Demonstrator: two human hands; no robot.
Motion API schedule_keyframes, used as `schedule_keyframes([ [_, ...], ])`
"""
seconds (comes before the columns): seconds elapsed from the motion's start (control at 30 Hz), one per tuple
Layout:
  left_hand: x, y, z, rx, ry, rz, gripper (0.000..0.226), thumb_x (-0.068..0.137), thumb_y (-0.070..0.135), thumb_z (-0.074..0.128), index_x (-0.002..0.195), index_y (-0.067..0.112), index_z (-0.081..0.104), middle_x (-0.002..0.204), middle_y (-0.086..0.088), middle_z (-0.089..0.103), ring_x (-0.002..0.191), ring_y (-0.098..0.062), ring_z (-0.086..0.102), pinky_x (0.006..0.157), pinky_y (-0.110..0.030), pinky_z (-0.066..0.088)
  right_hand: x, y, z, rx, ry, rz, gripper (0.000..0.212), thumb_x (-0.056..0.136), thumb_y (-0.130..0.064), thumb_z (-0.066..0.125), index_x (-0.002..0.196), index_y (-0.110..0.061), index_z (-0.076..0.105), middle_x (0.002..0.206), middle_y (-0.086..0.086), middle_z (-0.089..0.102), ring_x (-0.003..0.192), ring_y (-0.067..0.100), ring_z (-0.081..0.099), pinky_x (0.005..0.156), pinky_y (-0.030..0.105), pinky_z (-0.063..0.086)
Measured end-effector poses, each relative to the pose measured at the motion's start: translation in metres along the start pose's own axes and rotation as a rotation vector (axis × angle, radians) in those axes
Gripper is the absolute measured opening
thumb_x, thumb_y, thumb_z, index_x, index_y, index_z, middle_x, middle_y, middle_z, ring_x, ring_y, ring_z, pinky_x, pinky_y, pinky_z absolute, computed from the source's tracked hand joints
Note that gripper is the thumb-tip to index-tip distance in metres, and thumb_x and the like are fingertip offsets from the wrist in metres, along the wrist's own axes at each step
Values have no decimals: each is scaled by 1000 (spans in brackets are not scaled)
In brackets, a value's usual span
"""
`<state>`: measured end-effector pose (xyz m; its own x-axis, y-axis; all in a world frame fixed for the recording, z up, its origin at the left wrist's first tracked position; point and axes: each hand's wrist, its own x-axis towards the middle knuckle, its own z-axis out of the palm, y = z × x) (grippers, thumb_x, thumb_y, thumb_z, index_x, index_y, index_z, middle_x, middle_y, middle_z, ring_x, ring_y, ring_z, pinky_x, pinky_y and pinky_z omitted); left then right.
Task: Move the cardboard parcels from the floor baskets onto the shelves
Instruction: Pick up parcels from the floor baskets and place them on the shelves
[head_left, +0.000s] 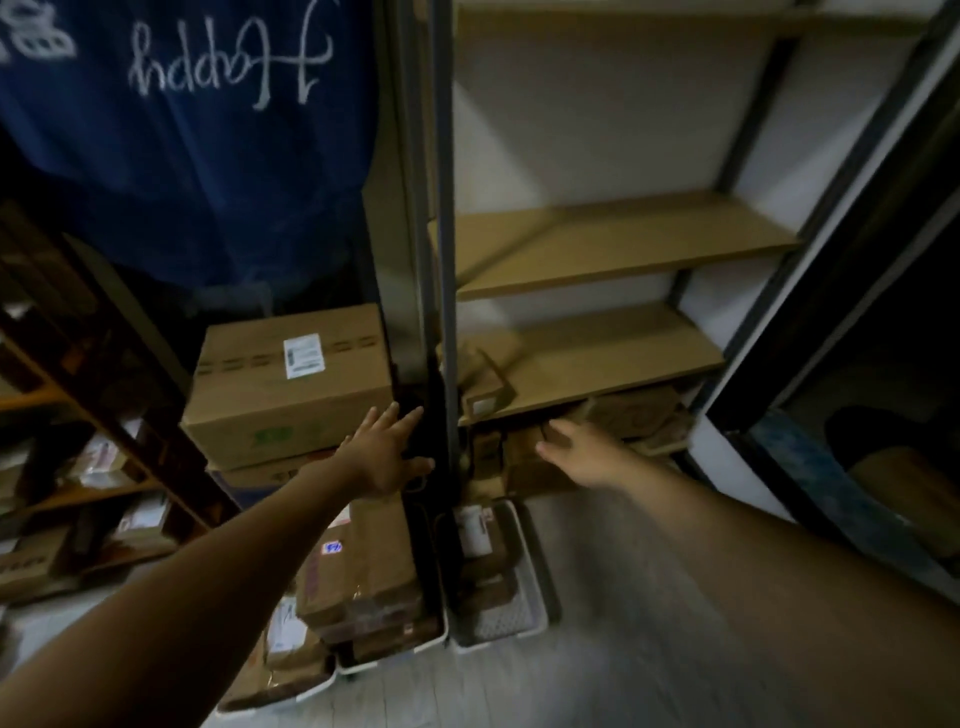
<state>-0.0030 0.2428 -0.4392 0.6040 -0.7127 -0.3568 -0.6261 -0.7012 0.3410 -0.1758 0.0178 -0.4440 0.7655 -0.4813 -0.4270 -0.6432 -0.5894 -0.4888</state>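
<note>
My left hand (387, 451) is stretched forward with fingers spread, in front of the dark shelf post and holding nothing. My right hand (576, 451) reaches with loose fingers toward the brown parcels (628, 413) under the lowest board. A small cardboard parcel (485, 387) lies at the left end of the lower shelf (613, 358). On the floor stand white baskets: one (498, 618) holds a few parcels with a white label, another (363, 577) is stacked with flat cardboard parcels.
A big cardboard box (291, 384) sits on other boxes at left. A blue cloth with white lettering (208, 114) hangs above it. The upper shelf (613, 244) is bare. More parcels fill a rack (104, 467) at far left. A dark frame (831, 312) bounds the right.
</note>
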Motion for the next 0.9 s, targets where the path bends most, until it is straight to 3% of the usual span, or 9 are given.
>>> schedule_keyframes([
  [0.23,30,102,10,-81,-29,-22,82,93,47,53,153,28,2,161,-6,-6,146,-34,-10,118,-51,8,-5,79,-79,28,46,2,69,97,-52,47,153,-18,27,160,7,24,144,27,27,112,33,29],
  [0.37,49,121,18,-109,-75,-55,81,93,46,53,153,27,1,161,-8,-5,146,-35,-9,118,-49,7,11,98,-97,101,38,28,65,99,-47,45,152,-15,28,157,6,30,142,25,32,110,31,30],
  [0.53,88,113,11,-202,-101,-96,78,95,44,50,153,25,3,161,-10,-2,147,-35,-5,118,-46,8,57,83,-105,130,-48,46,62,99,-49,44,151,-17,31,153,4,36,139,25,37,107,32,32],
  [0.63,122,93,7,-259,-110,-131,79,94,46,51,153,23,4,161,-10,-1,147,-33,-3,118,-46,9,95,72,-98,130,-66,43,69,91,-60,47,147,-20,38,147,4,46,131,24,46,108,38,39],
  [0.9,213,55,7,-415,-115,-282,83,93,48,53,154,20,5,160,-11,8,147,-32,8,119,-43,17,198,38,-103,46,-169,51,71,95,-58,44,153,-22,26,157,3,31,137,25,40,111,41,36],
])
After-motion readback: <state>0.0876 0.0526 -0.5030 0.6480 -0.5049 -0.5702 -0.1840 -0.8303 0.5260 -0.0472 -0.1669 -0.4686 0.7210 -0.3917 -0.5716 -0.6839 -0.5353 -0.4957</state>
